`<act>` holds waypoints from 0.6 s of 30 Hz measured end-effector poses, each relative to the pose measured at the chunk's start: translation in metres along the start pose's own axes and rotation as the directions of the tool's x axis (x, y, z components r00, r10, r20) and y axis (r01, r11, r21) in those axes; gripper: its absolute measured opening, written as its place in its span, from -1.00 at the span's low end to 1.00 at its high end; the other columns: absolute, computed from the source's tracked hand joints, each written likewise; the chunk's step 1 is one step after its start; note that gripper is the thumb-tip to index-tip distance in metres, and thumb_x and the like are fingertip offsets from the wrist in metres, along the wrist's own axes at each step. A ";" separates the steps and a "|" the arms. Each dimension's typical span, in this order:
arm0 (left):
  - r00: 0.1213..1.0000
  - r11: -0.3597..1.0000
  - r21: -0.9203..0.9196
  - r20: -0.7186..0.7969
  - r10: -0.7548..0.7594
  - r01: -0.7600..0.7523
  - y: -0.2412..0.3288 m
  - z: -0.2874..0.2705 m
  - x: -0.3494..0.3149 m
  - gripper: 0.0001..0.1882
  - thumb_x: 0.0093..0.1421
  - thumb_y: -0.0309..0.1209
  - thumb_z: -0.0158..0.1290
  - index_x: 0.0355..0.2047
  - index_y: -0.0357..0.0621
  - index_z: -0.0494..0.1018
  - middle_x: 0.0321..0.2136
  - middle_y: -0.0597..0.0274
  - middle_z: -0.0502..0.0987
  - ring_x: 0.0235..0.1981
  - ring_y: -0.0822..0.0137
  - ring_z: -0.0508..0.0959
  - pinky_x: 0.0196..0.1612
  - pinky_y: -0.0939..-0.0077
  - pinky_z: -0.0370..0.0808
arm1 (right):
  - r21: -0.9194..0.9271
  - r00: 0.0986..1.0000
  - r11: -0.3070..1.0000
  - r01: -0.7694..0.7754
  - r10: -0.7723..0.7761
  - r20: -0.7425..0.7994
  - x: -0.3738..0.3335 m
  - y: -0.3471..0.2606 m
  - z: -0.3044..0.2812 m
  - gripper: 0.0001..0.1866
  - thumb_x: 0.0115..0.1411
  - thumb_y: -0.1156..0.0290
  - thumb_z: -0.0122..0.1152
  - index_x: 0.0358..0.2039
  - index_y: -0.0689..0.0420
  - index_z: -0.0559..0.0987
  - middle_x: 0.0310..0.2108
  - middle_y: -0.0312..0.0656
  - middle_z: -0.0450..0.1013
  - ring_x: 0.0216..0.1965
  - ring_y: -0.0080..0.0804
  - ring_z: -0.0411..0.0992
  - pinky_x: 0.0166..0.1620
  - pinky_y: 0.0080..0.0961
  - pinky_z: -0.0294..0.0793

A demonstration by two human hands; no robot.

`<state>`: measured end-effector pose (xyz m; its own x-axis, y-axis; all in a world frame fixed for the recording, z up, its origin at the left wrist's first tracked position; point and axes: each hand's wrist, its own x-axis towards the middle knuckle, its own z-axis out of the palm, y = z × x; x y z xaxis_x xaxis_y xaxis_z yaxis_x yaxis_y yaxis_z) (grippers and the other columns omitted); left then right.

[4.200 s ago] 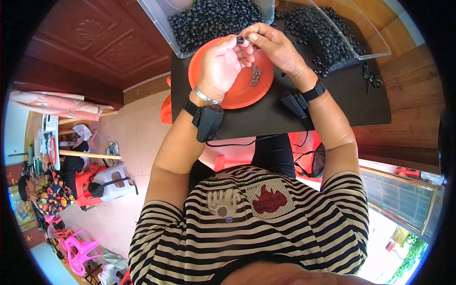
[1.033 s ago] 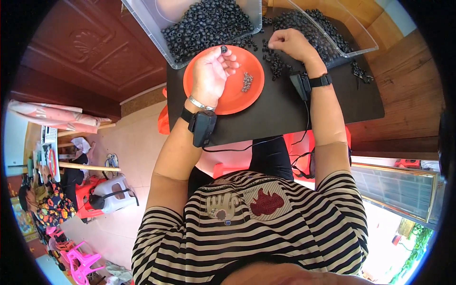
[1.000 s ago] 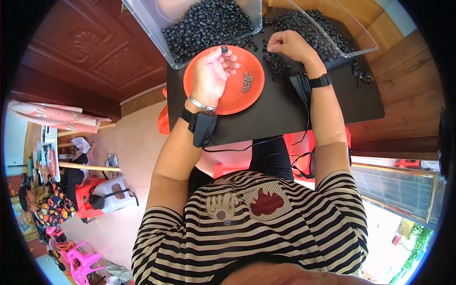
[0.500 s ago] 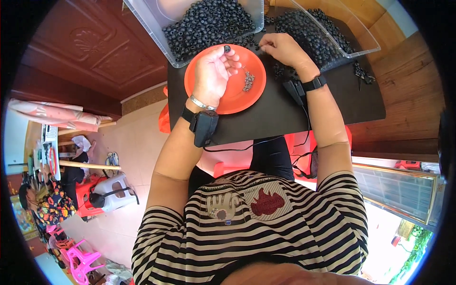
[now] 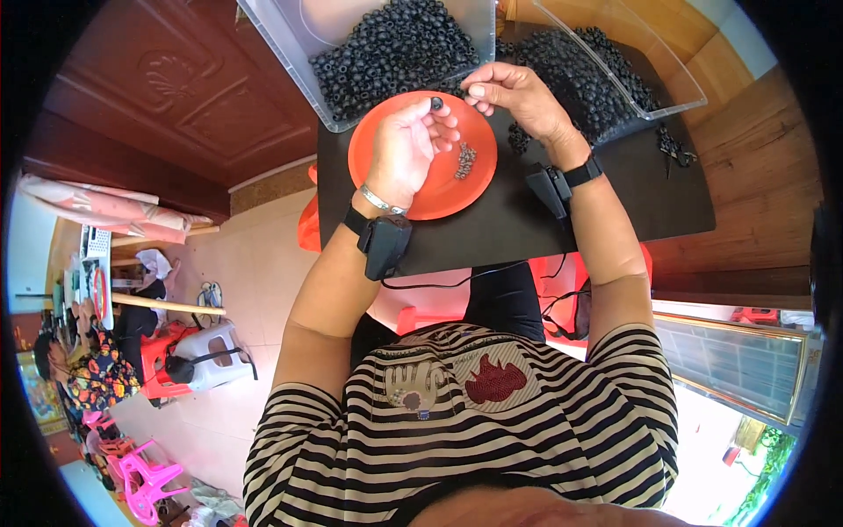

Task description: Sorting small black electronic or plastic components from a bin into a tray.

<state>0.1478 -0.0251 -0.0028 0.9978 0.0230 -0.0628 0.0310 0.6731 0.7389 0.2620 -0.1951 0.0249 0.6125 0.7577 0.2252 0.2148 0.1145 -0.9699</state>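
Observation:
My left hand is palm up over a round orange-red plate, its thumb and forefinger closed on a small black ring-shaped part. A little to the right, by the plate's far right rim, my right hand has thumb and forefinger pinched together. Whatever sits in that pinch is too small to make out. Small silvery metal pieces lie in a loose heap on the right half of the plate.
A clear plastic bin of black ring-shaped parts stands beyond the plate. Another clear bin with similar parts is at the far right. Dark pieces lie near the right edge of the black table. A cable hangs at the near edge.
My right hand has come left from the loose parts on the table toward my left hand. The left hand keeps its grip on the black ring-shaped part.

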 end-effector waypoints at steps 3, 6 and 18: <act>1.000 1.000 -0.003 0.007 -0.010 0.010 0.000 -0.001 0.000 -0.75 0.20 -0.28 -0.13 -0.39 -0.21 0.41 -0.47 0.15 0.51 -0.46 0.28 0.51 -0.39 0.49 0.38 | 0.066 1.000 0.998 -0.021 0.021 0.011 -0.001 -0.002 0.007 -0.78 0.15 0.34 0.17 -0.23 0.17 0.58 -0.44 -0.37 0.47 -0.44 -0.67 0.35 -0.28 -0.70 0.38; 1.000 1.000 -0.015 0.013 -0.017 0.017 0.001 -0.001 0.000 -0.75 0.20 -0.28 -0.13 -0.39 -0.22 0.41 -0.47 0.15 0.51 -0.47 0.28 0.51 -0.39 0.49 0.38 | 0.113 0.999 0.992 -0.051 0.049 0.016 -0.003 -0.007 0.011 -0.80 0.18 0.38 0.13 -0.23 0.20 0.55 -0.42 -0.36 0.46 -0.40 -0.68 0.35 -0.24 -0.70 0.39; 1.000 1.000 0.006 0.024 -0.019 0.019 0.002 0.004 -0.002 -0.76 0.20 -0.28 -0.12 -0.39 -0.21 0.41 -0.47 0.16 0.51 -0.47 0.30 0.51 -0.39 0.50 0.38 | 0.070 0.999 0.997 0.043 -0.045 0.020 -0.002 -0.003 0.008 -0.80 0.14 0.39 0.18 -0.24 0.19 0.56 -0.41 -0.36 0.47 -0.39 -0.66 0.36 -0.22 -0.67 0.40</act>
<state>0.1458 -0.0268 0.0011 0.9981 -0.0081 -0.0608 0.0506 0.6687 0.7418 0.2537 -0.1920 0.0263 0.5866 0.7648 0.2662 0.1871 0.1919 -0.9634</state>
